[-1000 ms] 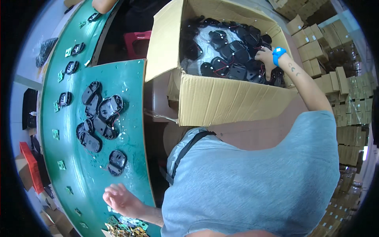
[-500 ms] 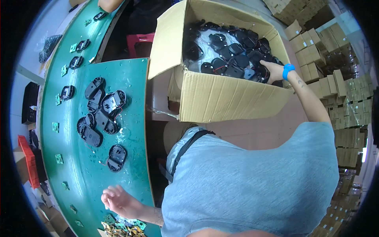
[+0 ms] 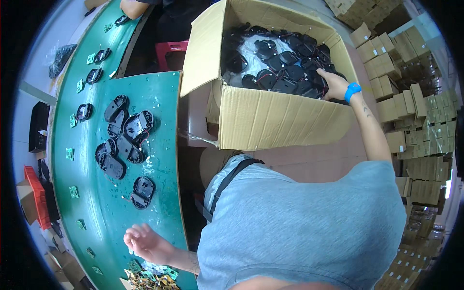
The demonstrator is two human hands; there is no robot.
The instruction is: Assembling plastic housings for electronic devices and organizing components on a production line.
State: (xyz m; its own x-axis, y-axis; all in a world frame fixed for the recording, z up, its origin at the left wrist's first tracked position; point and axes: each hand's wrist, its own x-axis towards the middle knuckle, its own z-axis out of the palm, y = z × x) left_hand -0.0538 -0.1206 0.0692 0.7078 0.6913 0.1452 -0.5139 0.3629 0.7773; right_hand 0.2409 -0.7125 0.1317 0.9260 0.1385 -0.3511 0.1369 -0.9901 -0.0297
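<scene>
My right hand (image 3: 334, 86), with a blue band at the wrist, reaches into the right side of an open cardboard box (image 3: 285, 118). Thumb and fingers curve round a black plastic casing (image 3: 316, 88) in the pile there; the fingertips are partly hidden. Many such casings, some with thin red wires, fill the box. My left hand (image 3: 147, 243) hovers over the green bench with its fingers curled in. A tiny pale bit shows at those fingers, too small to name. Below that hand lies a heap of small circuit boards (image 3: 152, 278).
Several opened black casings (image 3: 126, 128) lie on the wet green bench (image 3: 164, 101), with one more casing (image 3: 143, 192) nearer me. Along the left run small green boards (image 3: 73, 192). Another person's arm (image 3: 133, 8) rests at the far end. Stacked cartons (image 3: 425, 111) stand on the right.
My right hand has shifted slightly within the box, and casings near it have moved. My left hand has barely moved. More of the other person's arm and dark sleeve shows at the far end.
</scene>
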